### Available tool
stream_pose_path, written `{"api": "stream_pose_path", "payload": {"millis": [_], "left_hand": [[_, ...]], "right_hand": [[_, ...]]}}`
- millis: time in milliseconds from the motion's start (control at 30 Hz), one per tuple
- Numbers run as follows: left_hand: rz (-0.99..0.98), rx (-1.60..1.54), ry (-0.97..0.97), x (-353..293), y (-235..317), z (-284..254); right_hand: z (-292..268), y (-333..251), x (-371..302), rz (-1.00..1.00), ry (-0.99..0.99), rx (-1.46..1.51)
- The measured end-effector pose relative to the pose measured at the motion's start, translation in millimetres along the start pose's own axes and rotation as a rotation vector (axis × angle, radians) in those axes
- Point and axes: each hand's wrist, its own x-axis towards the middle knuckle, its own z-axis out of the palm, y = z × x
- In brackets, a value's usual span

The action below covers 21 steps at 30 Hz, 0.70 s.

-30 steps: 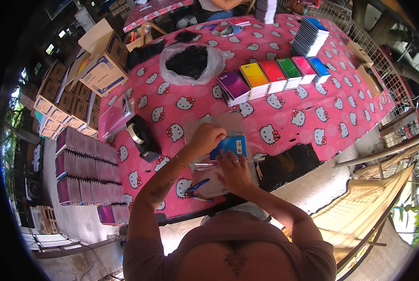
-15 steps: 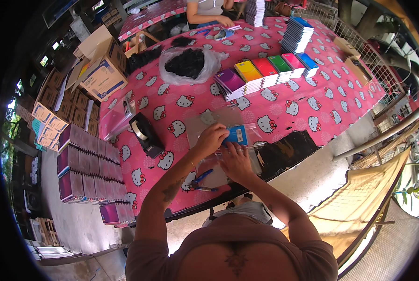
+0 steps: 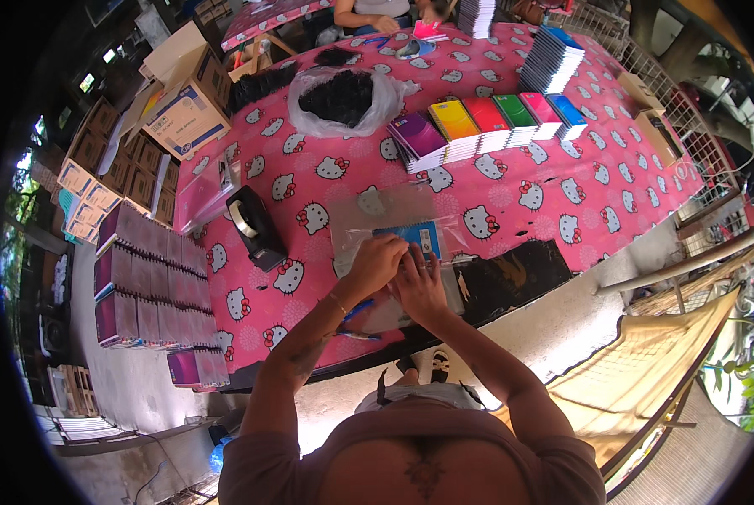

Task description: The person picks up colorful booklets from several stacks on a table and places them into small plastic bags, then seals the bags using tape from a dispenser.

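Observation:
A small blue spiral notebook [image 3: 428, 236] lies on the table in front of me, with clear plastic [image 3: 349, 220] under and around it. My left hand [image 3: 377, 263] is at the notebook's near left part, its fingers bent and pressed together; whatever is between the fingertips is hidden. Beside it, my right hand [image 3: 420, 290] rests with fingers stretched out at the notebook's near edge. Partly behind my left forearm lie a blue-handled tool [image 3: 358, 310] and another small tool [image 3: 360, 335].
A black tape dispenser [image 3: 257, 229] stands left of my hands. Stacked notebooks in several colours [image 3: 457, 132] stand farther back. A plastic bag of black material [image 3: 343, 101] lies beyond. Purple notebooks [image 3: 145, 282] and cardboard boxes [image 3: 187, 109] are piled left. Across the table sits another person [image 3: 383, 21].
My left hand has shifted slightly down, and my two hands are closer together at the notebook. Across the table, the other person now has a pink-red notebook at hand. The view has shifted a little.

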Motion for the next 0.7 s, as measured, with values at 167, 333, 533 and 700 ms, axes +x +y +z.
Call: {"api": "stream_pose_path", "payload": {"millis": [167, 333, 533, 700], "left_hand": [[-0.154, -0.142, -0.01, 0, -6, -10], [-0.018, -0.008, -0.031, -1, -3, -4], [0.165, 0.42, 0.001, -33, -5, 16], [0.083, 0.56, -0.113, -33, 28, 3]], "right_hand": [[-20, 7, 14, 0.086, -0.06, 0.309], [-7, 34, 12, 0.215, -0.003, 0.572], [-49, 40, 36, -0.103, -0.015, 0.118], [-40, 52, 28, -0.095, -0.259, 0.161]]}}
